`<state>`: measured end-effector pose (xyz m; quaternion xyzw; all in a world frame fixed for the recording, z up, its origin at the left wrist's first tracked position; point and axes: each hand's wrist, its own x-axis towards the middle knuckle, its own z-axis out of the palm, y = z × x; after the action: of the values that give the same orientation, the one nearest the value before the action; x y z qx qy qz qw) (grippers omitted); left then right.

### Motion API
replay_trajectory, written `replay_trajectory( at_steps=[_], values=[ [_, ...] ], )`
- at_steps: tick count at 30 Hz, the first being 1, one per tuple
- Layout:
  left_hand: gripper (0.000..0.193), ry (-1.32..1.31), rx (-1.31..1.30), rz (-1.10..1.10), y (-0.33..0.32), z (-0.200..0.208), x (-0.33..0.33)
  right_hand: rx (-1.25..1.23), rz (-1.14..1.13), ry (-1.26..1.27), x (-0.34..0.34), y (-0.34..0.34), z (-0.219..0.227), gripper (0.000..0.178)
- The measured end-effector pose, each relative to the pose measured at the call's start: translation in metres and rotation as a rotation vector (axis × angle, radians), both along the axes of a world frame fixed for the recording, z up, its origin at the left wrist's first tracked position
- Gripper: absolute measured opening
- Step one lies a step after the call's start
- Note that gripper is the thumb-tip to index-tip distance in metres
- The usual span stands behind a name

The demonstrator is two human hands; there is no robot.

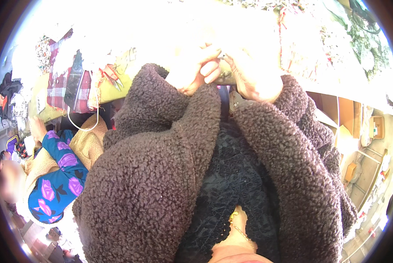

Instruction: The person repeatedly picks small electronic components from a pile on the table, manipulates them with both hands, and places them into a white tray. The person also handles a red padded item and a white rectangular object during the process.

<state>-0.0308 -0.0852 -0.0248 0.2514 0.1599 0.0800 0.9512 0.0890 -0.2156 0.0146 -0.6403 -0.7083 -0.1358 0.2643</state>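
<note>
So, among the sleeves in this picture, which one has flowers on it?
The blue fabric sleeve with purple flowers, worn by the co-worker at left. The wearer's brown fleece left sleeve and brown fleece right sleeve show no flowers.

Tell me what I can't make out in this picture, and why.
All in the head view:
1. Anything between the fingers of the left hand and right hand: too small, washed out by glare.
2. The far part of the tabletop: lost in white glare.
3. The person's forearms: covered by brown fleecy sleeves.
4. The face of the co-worker at left: blurred.
</note>
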Motion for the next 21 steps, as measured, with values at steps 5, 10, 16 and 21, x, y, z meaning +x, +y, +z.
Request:
replay_trajectory(
  at_steps=[5, 10, 16, 21],
  values=[
    [0.011, 0.009, 0.083, 0.054, -0.004, -0.001, 0.000, -0.116, 0.077, 0.541, 0.000, 0.000, -0.002, 0.030],
    [0.018, -0.099, 0.415, 0.064, -0.002, 0.010, -0.001, -0.308, 0.178, 1.254, 0.008, -0.001, -0.022, 0.026],
    [0.022, 0.036, 0.694, 0.045, -0.008, 0.016, -0.005, -0.205, 0.314, 1.360, 0.004, 0.004, -0.034, 0.019],
    [0.022, 0.025, 0.553, 0.071, -0.010, 0.009, -0.004, -0.132, 0.081, 0.711, 0.006, -0.013, 0.000, 0.022]
  ],
)
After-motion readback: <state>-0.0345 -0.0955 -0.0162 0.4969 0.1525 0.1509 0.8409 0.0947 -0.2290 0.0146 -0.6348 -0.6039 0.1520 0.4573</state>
